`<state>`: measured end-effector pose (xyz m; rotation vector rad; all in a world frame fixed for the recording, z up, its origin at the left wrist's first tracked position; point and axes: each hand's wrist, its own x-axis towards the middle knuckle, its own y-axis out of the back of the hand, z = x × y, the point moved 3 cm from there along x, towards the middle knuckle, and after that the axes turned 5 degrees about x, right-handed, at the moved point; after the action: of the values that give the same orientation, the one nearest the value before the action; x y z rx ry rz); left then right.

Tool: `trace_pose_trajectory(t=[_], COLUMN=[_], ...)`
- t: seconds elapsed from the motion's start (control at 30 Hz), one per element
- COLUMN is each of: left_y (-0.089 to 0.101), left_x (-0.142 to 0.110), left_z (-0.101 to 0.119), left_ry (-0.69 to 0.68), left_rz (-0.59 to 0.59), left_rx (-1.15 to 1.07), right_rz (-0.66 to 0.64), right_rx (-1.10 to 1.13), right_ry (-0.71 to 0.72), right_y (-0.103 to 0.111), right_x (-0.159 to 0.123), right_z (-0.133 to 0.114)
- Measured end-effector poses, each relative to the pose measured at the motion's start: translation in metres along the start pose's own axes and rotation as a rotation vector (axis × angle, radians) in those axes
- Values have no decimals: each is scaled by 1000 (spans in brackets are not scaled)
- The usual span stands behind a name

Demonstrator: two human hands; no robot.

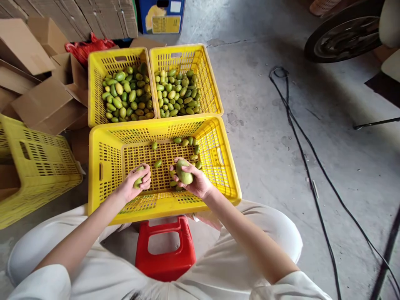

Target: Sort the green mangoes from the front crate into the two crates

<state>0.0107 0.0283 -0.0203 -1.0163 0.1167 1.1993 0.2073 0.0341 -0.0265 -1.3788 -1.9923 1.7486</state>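
A large green fruit (185, 175) sits clasped in the right grip (200, 182); the left grip (130, 186) curls round a second fruit (138, 180); both are over the near crate (156, 213), where loose fruits (158, 163) lie; two fuller crates (208, 79) stand just beyond.

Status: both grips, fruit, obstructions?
Left grip closed round green fruit. Right grip holding pale fruit. Both over near yellow crate, loose fruit inside. Nothing visibly blocks either grip.
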Motion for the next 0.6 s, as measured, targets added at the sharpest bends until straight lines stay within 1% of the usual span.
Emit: trace_pose_trajectory(t=[0.1, 0.23, 0.3, 0.33, 0.37, 0.43, 0.53, 0.6], left_y=[-1, 2, 4, 4, 4, 2, -3, -3], left_x=[1, 1, 0, 0, 0, 0, -2, -2], left_z=[0, 4, 6, 7, 8, 10, 9, 7], left_ry=[13, 64, 82, 78, 70, 37, 25, 49], left_rz=[41, 169, 204, 203, 187, 114, -38, -83], left_rx=[-63, -200, -190, -169, -145, -103, -70, -55], right_rz=[15, 0, -11, -12, -10, -2, 2, 1], right_rx=[0, 55, 54, 46, 37, 32, 44, 43], right_ry=[16, 0, 22, 44, 70, 94, 60, 25], right_y=[-2, -8, -11, -12, -13, -12, -10, -8], right_x=[1, 0, -2, -3, -4, -6, -7, -7], right_z=[0, -4, -7, -8, -9, -9, -6, -4])
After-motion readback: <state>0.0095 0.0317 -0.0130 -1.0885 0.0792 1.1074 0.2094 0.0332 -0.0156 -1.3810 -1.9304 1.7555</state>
